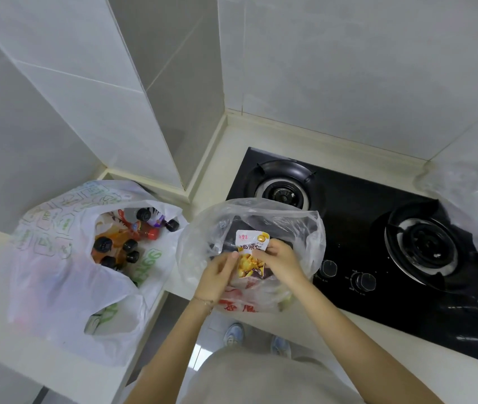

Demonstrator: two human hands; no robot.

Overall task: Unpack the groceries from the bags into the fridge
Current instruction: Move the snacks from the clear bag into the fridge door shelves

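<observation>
Left hand (219,272), right hand (283,260) close together, pinching.

Snack packet (251,253), white top w/ yellow food pic, upright, pinched btwn left hand (217,275) & right hand (283,262) in open clear bag (261,211). White printed bag (65,272) to its left on table (4,325), open, dark-capped bottles (121,246) inside.

Black gas hob (354,220), tiled wall (348,68)

Wide-open mouths on white bag (57,287) and clear bag (299,228), tiled pillar (132,118) close behind, hob (354,217) rightward
</observation>
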